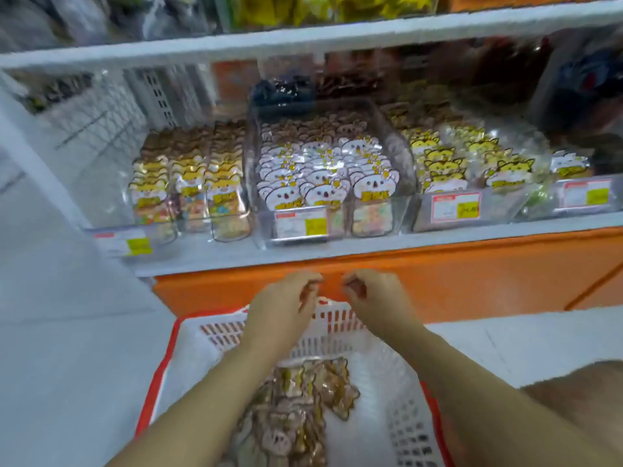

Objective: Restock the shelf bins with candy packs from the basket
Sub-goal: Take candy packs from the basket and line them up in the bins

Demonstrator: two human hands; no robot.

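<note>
You are holding both hands side by side over the far rim of the basket (209, 335), in front of the orange panel (472, 274) below the shelf (337, 246). Your left hand (286, 299) and right hand (376, 294) are curling their fingers inward, fingertips facing each other and just apart. Blur is hiding whether either is pinching anything. The candy packs (303, 406) are lying heaped in the near part of the basket, between your forearms. On the shelf beyond, clear bins (399, 156) are standing in a row, filled with upright packs.

White red-rimmed basket (391, 379) — orange shelf base (472, 274)
</note>
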